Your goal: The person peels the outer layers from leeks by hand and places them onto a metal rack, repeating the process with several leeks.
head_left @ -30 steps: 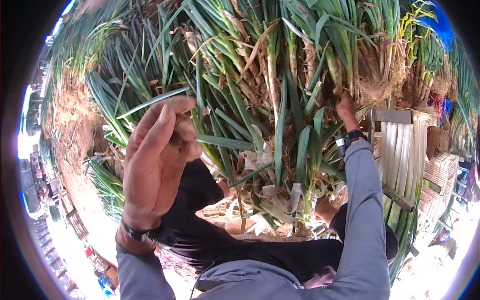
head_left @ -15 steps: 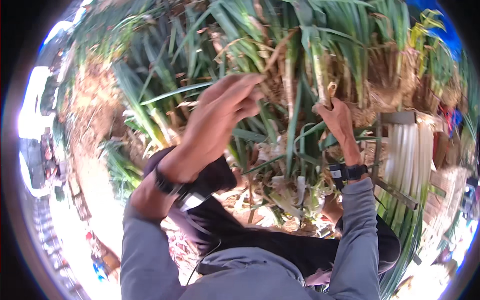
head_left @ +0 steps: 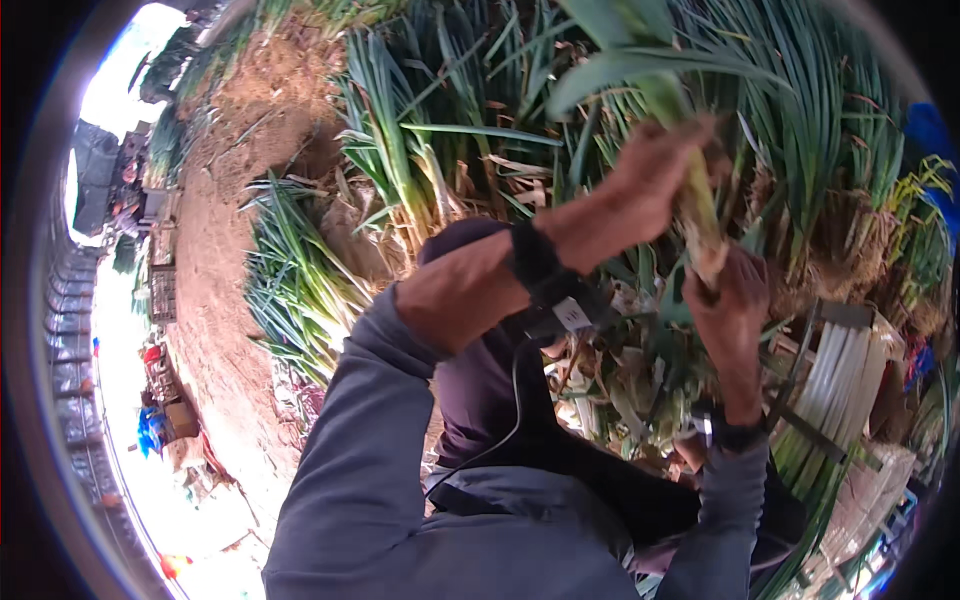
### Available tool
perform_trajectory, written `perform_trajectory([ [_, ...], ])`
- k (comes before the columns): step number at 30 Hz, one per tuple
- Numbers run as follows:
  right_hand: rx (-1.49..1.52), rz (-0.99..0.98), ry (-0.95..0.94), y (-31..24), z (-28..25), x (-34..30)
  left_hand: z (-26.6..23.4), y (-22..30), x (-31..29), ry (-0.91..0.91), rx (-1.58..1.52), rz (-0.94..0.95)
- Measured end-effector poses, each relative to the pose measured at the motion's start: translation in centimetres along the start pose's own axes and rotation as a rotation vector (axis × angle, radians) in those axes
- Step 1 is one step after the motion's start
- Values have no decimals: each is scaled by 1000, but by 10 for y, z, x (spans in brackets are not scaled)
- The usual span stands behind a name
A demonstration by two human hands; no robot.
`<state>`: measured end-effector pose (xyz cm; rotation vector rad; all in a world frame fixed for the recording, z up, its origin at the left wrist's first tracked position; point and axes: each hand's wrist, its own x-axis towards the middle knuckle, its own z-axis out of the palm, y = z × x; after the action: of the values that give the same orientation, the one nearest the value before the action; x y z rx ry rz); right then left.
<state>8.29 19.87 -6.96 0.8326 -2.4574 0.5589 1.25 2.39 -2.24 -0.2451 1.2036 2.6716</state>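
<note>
Left hand [head_left: 650,182] blurred, curled round leek [head_left: 701,222]; right hand [head_left: 730,297] just below, closed on its hidden end; leaves [head_left: 622,68] cropped.

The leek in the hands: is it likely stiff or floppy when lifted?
The leek may stay fairly stiff along its thick, straight stem. Its leaves would probably flop, as one long leaf bends over.
</note>
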Motion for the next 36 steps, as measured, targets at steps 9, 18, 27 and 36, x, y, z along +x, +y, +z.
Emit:
perform_trajectory([
  [9,-94,400,-814,76,91,-137,-88,105,10,56,349,544],
  [18,252,767,-436,83,79,-124,-327,192,1,458,473,461],
  [27,0,657,-378,95,146,-68,-495,27,-74,600,1167,-262],
  [36,-92,858,-650,119,192,-89,-503,61,-88,832,1212,-109],
])
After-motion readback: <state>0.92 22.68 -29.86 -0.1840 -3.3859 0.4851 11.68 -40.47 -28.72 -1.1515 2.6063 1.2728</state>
